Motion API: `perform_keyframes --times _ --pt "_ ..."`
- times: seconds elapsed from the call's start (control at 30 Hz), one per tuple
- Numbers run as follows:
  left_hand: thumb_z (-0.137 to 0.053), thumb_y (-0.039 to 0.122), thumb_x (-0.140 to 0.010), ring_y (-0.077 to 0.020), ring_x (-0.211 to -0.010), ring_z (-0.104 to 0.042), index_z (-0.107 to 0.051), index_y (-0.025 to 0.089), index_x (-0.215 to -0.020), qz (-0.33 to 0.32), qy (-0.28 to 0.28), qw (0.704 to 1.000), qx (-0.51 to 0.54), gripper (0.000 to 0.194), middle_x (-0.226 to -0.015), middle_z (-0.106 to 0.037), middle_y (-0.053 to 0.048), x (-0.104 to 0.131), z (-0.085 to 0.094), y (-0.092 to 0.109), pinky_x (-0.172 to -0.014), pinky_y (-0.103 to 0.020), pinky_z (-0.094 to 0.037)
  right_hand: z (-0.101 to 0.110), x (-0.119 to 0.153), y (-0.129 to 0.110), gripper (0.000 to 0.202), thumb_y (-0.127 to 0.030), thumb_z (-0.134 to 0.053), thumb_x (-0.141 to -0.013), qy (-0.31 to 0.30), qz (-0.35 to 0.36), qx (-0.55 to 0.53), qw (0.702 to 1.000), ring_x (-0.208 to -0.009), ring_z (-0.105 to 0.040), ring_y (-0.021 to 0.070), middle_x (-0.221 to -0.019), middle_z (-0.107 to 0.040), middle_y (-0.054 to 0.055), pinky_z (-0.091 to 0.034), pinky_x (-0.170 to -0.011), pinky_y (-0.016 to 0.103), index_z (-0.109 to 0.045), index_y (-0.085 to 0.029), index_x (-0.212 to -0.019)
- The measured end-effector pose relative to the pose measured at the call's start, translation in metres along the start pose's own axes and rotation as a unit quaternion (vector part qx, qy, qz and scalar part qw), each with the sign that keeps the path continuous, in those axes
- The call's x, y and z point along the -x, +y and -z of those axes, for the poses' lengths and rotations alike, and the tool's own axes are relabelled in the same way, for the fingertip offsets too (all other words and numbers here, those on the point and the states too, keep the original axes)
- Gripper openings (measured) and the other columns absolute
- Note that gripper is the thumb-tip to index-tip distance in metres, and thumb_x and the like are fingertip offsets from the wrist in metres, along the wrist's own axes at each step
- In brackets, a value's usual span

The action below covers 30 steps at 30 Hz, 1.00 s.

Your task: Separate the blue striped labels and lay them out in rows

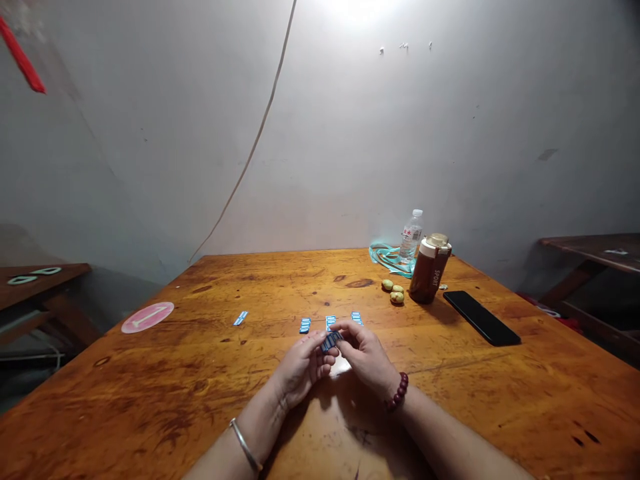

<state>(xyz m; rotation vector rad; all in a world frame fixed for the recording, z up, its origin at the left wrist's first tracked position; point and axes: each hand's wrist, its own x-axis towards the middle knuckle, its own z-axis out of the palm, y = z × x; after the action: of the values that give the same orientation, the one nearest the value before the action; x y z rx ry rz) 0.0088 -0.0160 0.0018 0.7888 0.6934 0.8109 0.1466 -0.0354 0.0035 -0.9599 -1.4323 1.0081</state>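
Small blue-and-white cards [331, 342] are fanned out between my two hands, above the wooden table [210, 373]. My left hand [305, 365] grips them from the left, its thumb on top and fingers curled below. On the right side, my right hand [364, 353] pinches the same cards with thumb and forefinger. Just beyond the hands lie a left stack of similar cards [305, 325], a middle stack [331, 322] and a right stack [356, 318], the latter two partly hidden by my fingers. Farther left is a separate blue-and-white piece [241, 318].
A brown sport bottle [430, 270], a clear water bottle [411, 237], a turquoise strap [383, 255] and several yellowish round items [397, 297] stand or lie at the back right. A black phone [481, 318] lies right; a pink disc [148, 317] lies left.
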Motion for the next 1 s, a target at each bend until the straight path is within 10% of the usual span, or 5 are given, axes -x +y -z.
perform_keyframes --times 0.3,0.57,1.0 --pt "-0.053 0.041 -0.071 -0.0046 -0.047 -0.049 -0.054 0.014 -0.083 -0.084 0.03 0.983 -0.161 0.029 -0.063 -0.057 0.0 0.003 -0.01 0.0 -0.045 -0.015 -0.036 0.002 -0.003 0.002 0.016 -0.021 -0.049 -0.07 0.011 -0.083 -0.062 0.995 -0.048 -0.043 0.0074 -0.059 -0.049 -0.003 -0.037 -0.048 0.02 -0.053 -0.016 -0.084" --pt "-0.049 0.042 -0.073 -0.0027 -0.043 -0.041 -0.05 0.015 -0.083 -0.106 0.045 0.981 -0.153 0.028 -0.06 -0.05 0.004 -0.006 -0.008 -0.011 -0.042 -0.015 -0.032 -0.001 0.004 0.008 0.026 -0.027 -0.032 -0.084 0.017 0.017 0.205 0.978 -0.06 -0.05 0.0118 -0.07 -0.056 0.002 -0.037 -0.056 0.022 -0.053 -0.019 -0.098" --pt "-0.046 0.044 -0.074 -0.0028 -0.04 -0.037 -0.049 0.015 -0.078 -0.118 0.028 0.973 -0.196 0.029 -0.056 -0.046 0.005 -0.005 -0.008 -0.013 -0.039 -0.015 -0.027 -0.001 0.002 0.008 0.026 -0.021 -0.041 -0.079 0.051 0.062 0.195 0.977 -0.059 -0.048 0.0105 -0.072 -0.054 0.001 -0.039 -0.056 0.021 -0.051 -0.021 -0.103"
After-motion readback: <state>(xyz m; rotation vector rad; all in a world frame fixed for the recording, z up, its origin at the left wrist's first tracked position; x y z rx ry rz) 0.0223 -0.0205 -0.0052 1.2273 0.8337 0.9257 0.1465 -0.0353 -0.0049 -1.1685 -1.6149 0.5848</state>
